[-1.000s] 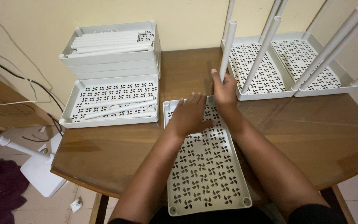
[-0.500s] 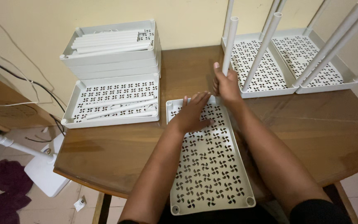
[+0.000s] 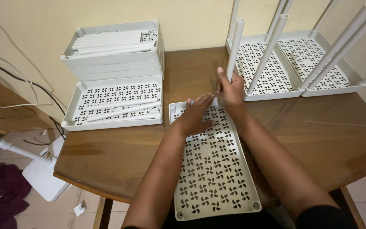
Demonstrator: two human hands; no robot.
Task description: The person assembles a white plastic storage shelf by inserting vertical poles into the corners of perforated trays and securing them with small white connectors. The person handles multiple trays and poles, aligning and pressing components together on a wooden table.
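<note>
seating a leg in the tray's corner

from the head view: the white perforated tray lies lower centre on the table. the left hand presses flat and unclenched on its far end, gripping nothing. the right hand, just above centre, is clenched around an upright white tube at the tray's far right corner. best kept vertical and pushed straight down, with the tray pinned.
</note>
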